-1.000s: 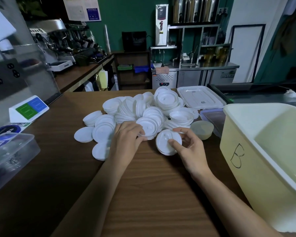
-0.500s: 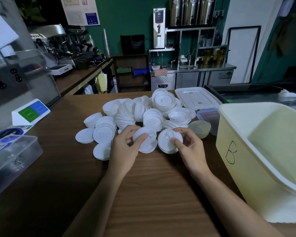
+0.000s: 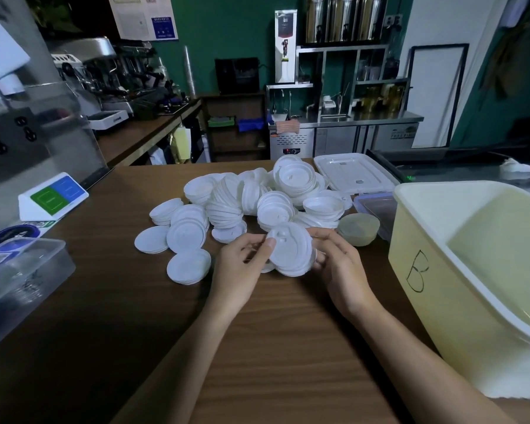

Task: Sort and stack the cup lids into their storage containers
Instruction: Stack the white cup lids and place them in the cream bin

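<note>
Head-worn camera faces forward-down, close above counter [image 3: 288, 347].

Brown wood-grain surface [image 3: 273, 347]. Carries at its middle a loose heap of white cup lids [image 3: 276, 206], some nested in leaning stacks, some upturned. Bears a few low stacks [image 3: 185, 237] spread flat at the heap's near left side. Holds behind the heap on the right a clear rectangular box lid [image 3: 354, 174], lying flat, with a clear container [image 3: 377, 209] just in front of it and a small round tub [image 3: 358, 229] just beside that. Supports a pale yellow bin [image 3: 426, 301] marked B at the right. Keeps on the left a clear plastic box [image 3: 22, 280], a wedge-shaped card [image 3: 52, 195] with green and blue squares, and a round blue sticker [image 3: 14, 235].
</note>
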